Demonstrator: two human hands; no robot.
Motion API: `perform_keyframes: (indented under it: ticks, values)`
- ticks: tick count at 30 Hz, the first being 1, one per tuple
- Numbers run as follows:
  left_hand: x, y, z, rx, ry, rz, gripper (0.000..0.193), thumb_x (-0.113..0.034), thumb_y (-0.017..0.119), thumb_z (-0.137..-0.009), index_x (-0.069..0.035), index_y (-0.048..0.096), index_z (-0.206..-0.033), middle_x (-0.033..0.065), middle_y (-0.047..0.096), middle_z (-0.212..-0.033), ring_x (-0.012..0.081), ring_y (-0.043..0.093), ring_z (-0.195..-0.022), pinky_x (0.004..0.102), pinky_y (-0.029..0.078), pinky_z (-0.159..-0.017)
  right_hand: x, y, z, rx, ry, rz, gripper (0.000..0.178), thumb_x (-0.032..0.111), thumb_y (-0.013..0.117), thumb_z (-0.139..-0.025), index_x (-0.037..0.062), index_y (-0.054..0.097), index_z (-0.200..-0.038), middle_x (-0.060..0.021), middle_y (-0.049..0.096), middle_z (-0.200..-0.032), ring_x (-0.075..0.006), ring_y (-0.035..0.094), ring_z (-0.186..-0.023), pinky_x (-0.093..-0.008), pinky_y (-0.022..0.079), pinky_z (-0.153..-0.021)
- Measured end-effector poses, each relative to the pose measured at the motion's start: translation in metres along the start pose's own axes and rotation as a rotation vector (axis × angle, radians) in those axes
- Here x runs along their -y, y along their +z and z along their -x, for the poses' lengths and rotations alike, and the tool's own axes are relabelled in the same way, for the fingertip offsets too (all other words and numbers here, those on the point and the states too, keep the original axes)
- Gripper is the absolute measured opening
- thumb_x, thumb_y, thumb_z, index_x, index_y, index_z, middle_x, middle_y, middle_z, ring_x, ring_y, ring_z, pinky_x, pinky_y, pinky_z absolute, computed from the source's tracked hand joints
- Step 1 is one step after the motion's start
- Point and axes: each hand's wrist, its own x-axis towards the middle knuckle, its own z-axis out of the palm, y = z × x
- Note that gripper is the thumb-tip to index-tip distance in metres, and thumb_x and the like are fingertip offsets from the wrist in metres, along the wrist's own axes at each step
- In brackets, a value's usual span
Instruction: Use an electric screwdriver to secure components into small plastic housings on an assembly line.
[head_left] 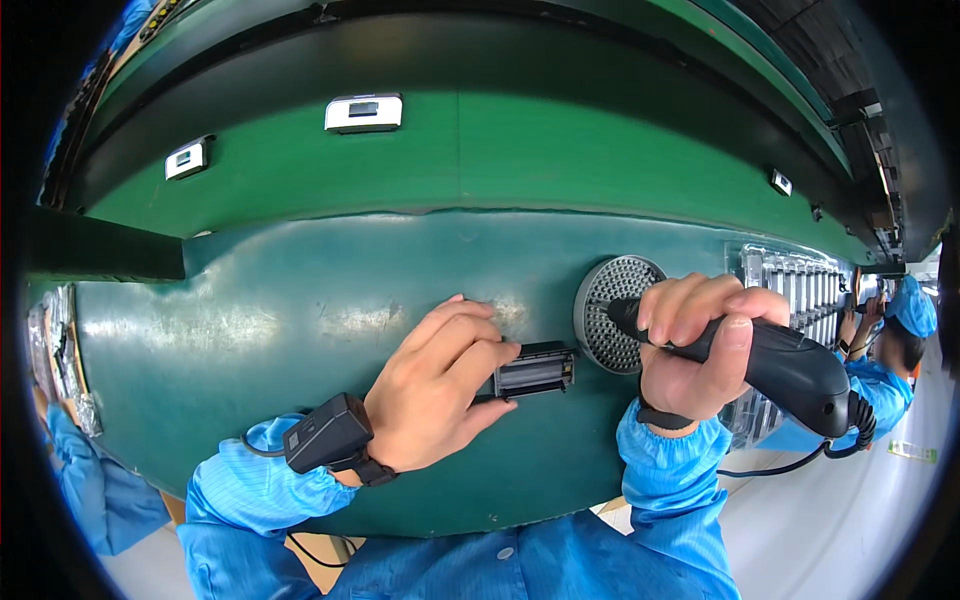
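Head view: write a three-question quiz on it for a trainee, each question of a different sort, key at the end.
1. Which hand grips the black corded electric screwdriver?
2. True or false: the round grey dish stands to the left of the black rectangular housing.
3. What is the left hand holding? A) a clear plastic tray; B) the black rectangular housing; C) a white device.

Key: 1. The right hand. 2. False, it stands to the right. 3. B.

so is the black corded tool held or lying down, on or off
Held: the right hand grips the black corded tool around its body. On or off, I cannot tell.
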Motion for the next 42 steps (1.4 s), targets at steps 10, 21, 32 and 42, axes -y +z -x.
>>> perform_keyframes:
  ticks: [10,21,32,42]
  values:
    - [-0.003,0.0,0.002,-0.029,-0.013,-0.006,0.055,-0.011,0.094,-0.06,-0.003,0.07,-0.108,0.0108,0.061,-0.11,0.0358,0.06,-0.12,0.0486,0.049,-0.106,0.0,0.001,0.003,0.003,-0.007,0.007,0.026,0.024,0.064,-0.1,0.0095,0.044,-0.11,-0.0084,0.053,-0.07,-0.0192,0.051,-0.056,-0.0368,0.049,-0.052]
    - [0.003,0.008,0.004,-0.157,-0.001,0.033,0.059,-0.01,0.094,-0.051,-0.007,0.072,-0.106,0.0078,0.059,-0.103,0.0318,0.062,-0.109,0.0441,0.053,-0.096,0.051,0.038,0.037,0.05,0.076,-0.176,0.036,0.037,0.065,-0.103,0.01,0.042,-0.108,-0.0057,0.056,-0.071,-0.0182,0.056,-0.054,-0.0357,0.052,-0.05]
    - [0.006,0.007,0.009,-0.18,-0.015,0.028,0.06,-0.01,0.092,-0.05,-0.008,0.072,-0.107,0.0064,0.058,-0.104,0.0312,0.061,-0.11,0.0436,0.053,-0.095,0.032,0.052,0.046,0.156,0.209,-0.135,0.036,0.035,0.064,-0.102,0.0089,0.042,-0.11,-0.0071,0.056,-0.073,-0.0186,0.054,-0.054,-0.0366,0.05,-0.051]
    - [0.009,0.008,0.01,-0.183,-0.013,0.054,0.061,-0.009,0.091,-0.048,-0.007,0.073,-0.106,0.0062,0.056,-0.102,0.0307,0.061,-0.109,0.0431,0.053,-0.093,0.024,0.06,0.051,0.2,0.19,-0.077,0.034,0.037,0.063,-0.104,0.0099,0.042,-0.108,-0.0063,0.054,-0.073,-0.0187,0.053,-0.057,-0.0356,0.047,-0.051]
